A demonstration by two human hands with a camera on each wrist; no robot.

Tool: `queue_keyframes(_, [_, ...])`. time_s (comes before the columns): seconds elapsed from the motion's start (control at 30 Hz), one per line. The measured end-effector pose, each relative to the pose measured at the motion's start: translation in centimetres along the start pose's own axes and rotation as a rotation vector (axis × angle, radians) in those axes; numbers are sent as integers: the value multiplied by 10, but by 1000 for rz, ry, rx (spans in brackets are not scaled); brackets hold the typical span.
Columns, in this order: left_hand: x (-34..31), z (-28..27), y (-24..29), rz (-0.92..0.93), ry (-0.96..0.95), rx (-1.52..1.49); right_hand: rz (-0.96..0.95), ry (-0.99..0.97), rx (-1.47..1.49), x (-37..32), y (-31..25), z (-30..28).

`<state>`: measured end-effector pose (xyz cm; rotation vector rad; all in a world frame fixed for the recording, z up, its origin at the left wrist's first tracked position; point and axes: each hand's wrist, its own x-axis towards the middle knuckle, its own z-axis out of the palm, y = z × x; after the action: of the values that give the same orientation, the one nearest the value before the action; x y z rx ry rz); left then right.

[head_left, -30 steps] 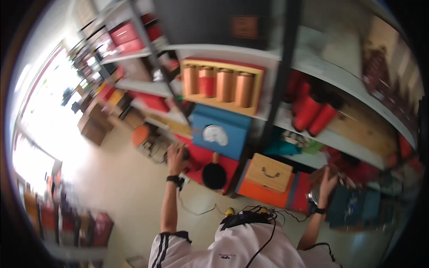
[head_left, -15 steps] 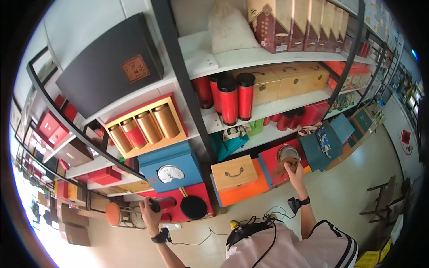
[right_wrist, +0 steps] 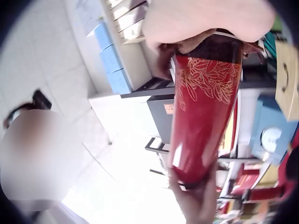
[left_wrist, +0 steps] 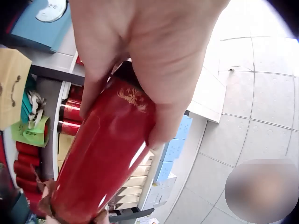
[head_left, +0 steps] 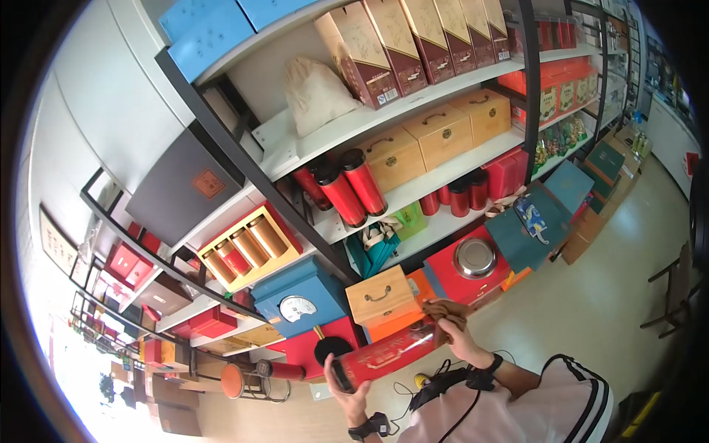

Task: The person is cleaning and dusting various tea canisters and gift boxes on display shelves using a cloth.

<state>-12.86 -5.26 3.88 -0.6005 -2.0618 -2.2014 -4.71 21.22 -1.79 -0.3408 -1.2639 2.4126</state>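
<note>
A large red canister (head_left: 388, 356) with dark ends and gold leaf patterns is held slantwise between both hands in front of the body. My left hand (head_left: 350, 395) grips its dark lower-left end; in the left wrist view, thumb and fingers (left_wrist: 161, 123) wrap the red canister (left_wrist: 105, 149). My right hand (head_left: 465, 343) holds a brown cloth (head_left: 447, 314) round the other end. The right wrist view has the right hand (right_wrist: 205, 21) over the cloth (right_wrist: 196, 42) at the dark end, and the left hand (right_wrist: 198, 198) at the far end of the canister (right_wrist: 203, 112).
A wooden box (head_left: 380, 295), a blue box (head_left: 299, 299) and a round metal tin (head_left: 475, 258) on a red box stand before me. Another red canister (head_left: 284, 370) lies near an orange stool (head_left: 233, 380). Shelves (head_left: 399, 199) hold red canisters and boxes. Cables hang by my waist.
The left hand has moved right from the low red surface and now grips a large red canister. The right hand has come left from the metal tin with its cloth, onto the canister's other end.
</note>
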Motion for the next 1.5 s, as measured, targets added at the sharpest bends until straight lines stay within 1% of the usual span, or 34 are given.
queue_keyframes(0.07, [-21,31,2,-31,23,-99,-40,-8,57,-1,3,-25])
queue_keyframes(0.13, [-39,58,-1,109,-74,-155,-76,-6,111,-6,-3,-53])
queue_keyframes(0.17, [-39,61,-3,260,-247,11,83,47,130,-11,-6,-68])
queue_keyframes(0.2, [-44,71,7,264,-250,24,238,99,153,-16,-7,-85])
queue_keyframes(0.23, [-46,85,21,331,-364,181,252,-48,27,-14,-15,-99])
queue_keyframes(0.27, [-50,97,32,392,-477,342,252,-53,43,-18,-21,-111])
queue_keyframes(0.33, [-68,120,39,318,-555,315,554,-35,-487,-38,-72,-111])
queue_keyframes(0.37, [-74,130,39,354,-579,252,434,-37,-718,-36,-56,-131])
queue_keyframes(0.4, [-85,139,36,359,-582,255,429,-37,-713,-33,-26,-157])
queue_keyframes(0.47, [-111,157,28,263,-479,-97,156,24,-601,-33,29,-197])
queue_keyframes(0.5, [-120,164,24,266,-450,-133,154,18,-599,-39,14,-191])
queue_keyframes(0.53, [-129,167,20,260,-442,-125,245,-35,-371,-56,-19,-170])
queue_keyframes(0.57, [-135,169,14,180,-502,-98,335,-84,-144,-68,-37,-158])
queue_keyframes(0.6, [-139,174,5,104,-560,-77,342,-90,-149,-74,-33,-158])
queue_keyframes(0.67, [-152,197,-32,277,-541,-62,334,-197,-12,-81,-8,-164])
queue_keyframes(0.7, [-161,200,-48,312,-542,17,282,-202,-107,-83,11,-167])
queue_keyframes(0.77, [-177,209,-13,310,-531,117,283,-149,-140,-85,20,-169])
queue_keyframes(0.8, [-188,209,-21,302,-529,117,276,-85,-173,-89,23,-170])
queue_keyframes(0.83, [-197,214,-35,293,-460,21,281,-133,-474,-87,16,-182])
queue_keyframes(0.87, [-202,220,-48,290,-389,-78,274,-131,-485,-87,11,-187])
queue_keyframes(0.93, [-203,225,-35,232,-384,-76,328,-147,-556,-98,0,-185])
queue_keyframes(0.97, [-202,224,-28,172,-381,-67,285,-117,-321,-103,6,-180])
queue_keyframes(1.0, [-199,225,-20,115,-374,-58,283,-121,-330,-105,4,-175])
queue_keyframes(1.07, [-187,222,-13,126,-397,-85,342,-105,-76,-109,-2,-167])
queue_keyframes(1.1, [-185,219,-13,151,-454,-38,346,-112,-80,-105,1,-174])
queue_keyframes(1.17, [-186,218,-15,204,-503,-21,325,-184,-563,-102,15,-190])
queue_keyframes(1.2, [-189,215,-12,195,-491,-16,336,-195,-563,-104,11,-186])
queue_keyframes(1.27, [-188,208,-6,117,-503,68,141,-346,-671,-100,-2,-178])
queue_keyframes(1.3, [-180,206,-1,260,-467,117,137,-353,-675,-99,-5,-176])
queue_keyframes(1.33, [-184,200,-14,120,-448,-111,38,-324,-888,-98,-10,-175])
queue_keyframes(1.37, [-185,192,-26,121,-399,29,-63,-293,-1100,-98,-16,-174])
queue_keyframes(1.4, [-176,188,-13,118,-344,168,-66,-307,-1111,-98,-27,-171])
queue_keyframes(1.47, [-167,178,-11,169,-331,305,-51,-229,-379,-99,-55,-160])
queue_keyframes(1.5, [-167,172,-21,102,-432,404,125,-202,-75,-106,-63,-162])
